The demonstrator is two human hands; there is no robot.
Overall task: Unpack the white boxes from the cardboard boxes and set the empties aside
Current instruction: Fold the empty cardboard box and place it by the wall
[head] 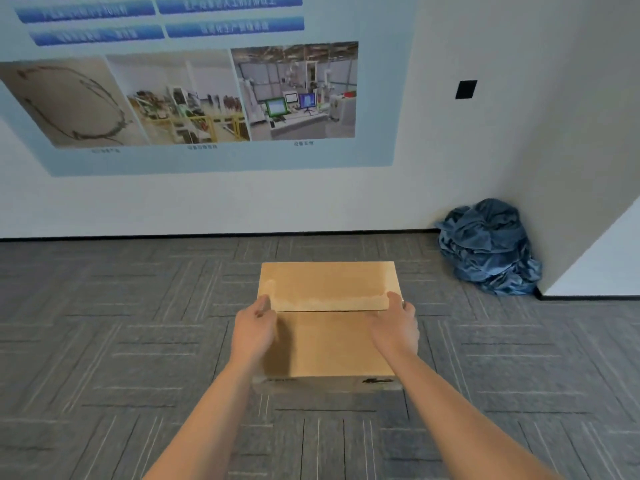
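Note:
A brown cardboard box stands on the grey carpet in the middle of the view, its top flaps down. My left hand grips the left end of the far flap at the centre seam, thumb on top. My right hand grips the right end of the same flap in the same way. The flap's near edge sits slightly raised above the near flap. The inside of the box is hidden, and no white boxes show.
A crumpled blue cloth heap lies in the corner at the right, where a white wall juts out. A poster wall runs behind the box. Carpet surrounds the box on all sides.

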